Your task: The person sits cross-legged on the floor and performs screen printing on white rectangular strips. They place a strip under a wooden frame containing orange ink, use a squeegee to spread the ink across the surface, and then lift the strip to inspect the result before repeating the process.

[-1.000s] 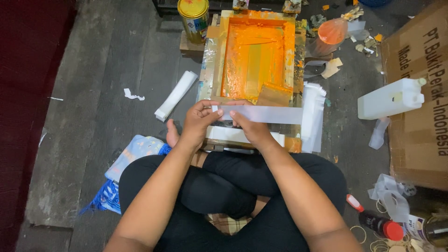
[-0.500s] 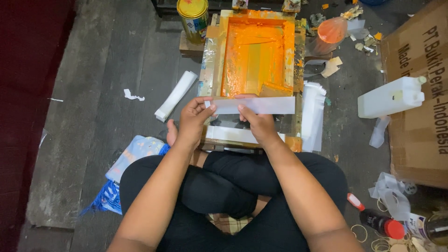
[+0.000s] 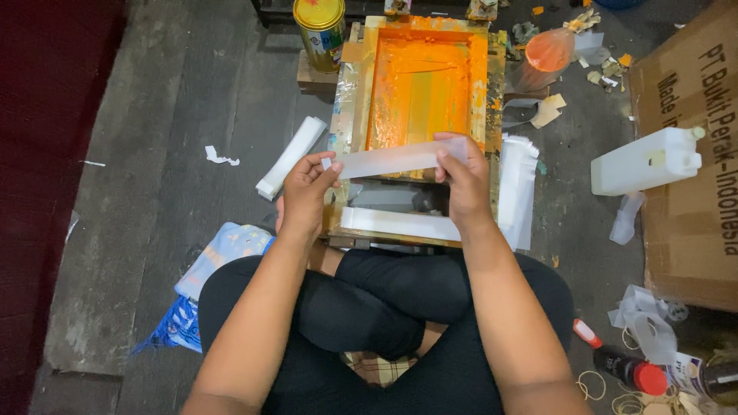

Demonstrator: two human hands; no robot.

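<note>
1. The translucent white plastic strip (image 3: 396,160) has lifted off the wooden-framed, orange-inked printing screen (image 3: 419,92) since a second ago.
2. Left hand (image 3: 306,192) and right hand (image 3: 463,178) fingers pinch its ends, holding it above the near edge.
3. The print looks finished, the strip ready to set aside.

1 view only: head camera, worn by seated person, looking steeply down and forward over crossed legs at wooden floor (image 3: 154,154). Close range: forearms fill lower frame, left hand (image 3: 306,192) and right hand (image 3: 461,180) near centre. Cardboard box (image 3: 692,154) cut by right edge.
</note>
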